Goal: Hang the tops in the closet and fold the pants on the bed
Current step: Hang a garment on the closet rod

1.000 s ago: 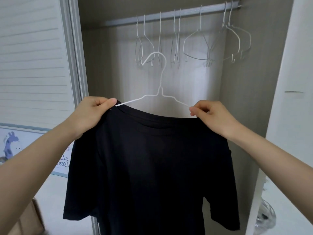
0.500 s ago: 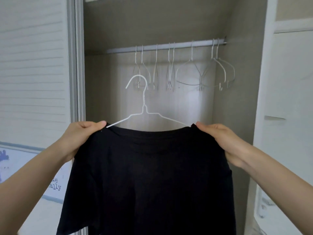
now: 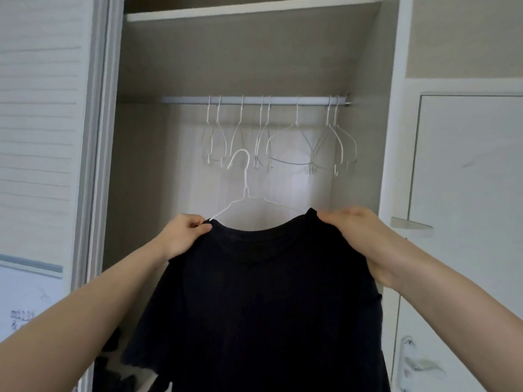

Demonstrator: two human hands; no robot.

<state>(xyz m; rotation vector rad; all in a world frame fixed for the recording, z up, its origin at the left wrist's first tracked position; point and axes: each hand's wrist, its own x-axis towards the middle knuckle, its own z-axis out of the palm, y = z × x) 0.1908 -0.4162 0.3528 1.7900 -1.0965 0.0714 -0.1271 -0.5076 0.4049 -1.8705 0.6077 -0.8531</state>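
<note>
A black T-shirt (image 3: 260,301) hangs on a white wire hanger (image 3: 245,190) that I hold up in front of the open closet. My left hand (image 3: 182,239) pinches the shirt's left shoulder at the hanger's arm. My right hand (image 3: 359,236) grips the right shoulder, covering that end of the hanger. The hanger's hook points left and sits below the closet rod (image 3: 254,101), apart from it. The shirt's lower part runs out of view.
Several empty white wire hangers (image 3: 297,145) hang along the rod. A shelf (image 3: 249,8) spans the closet above. A slatted sliding door (image 3: 39,137) stands at the left, a white door (image 3: 467,193) with a handle at the right. Dark clothes (image 3: 119,372) lie at the closet bottom.
The view has tilted upward, so the rod and hangers sit lower in frame. Both hands keep their hold on the shirt, which has drifted slightly right.
</note>
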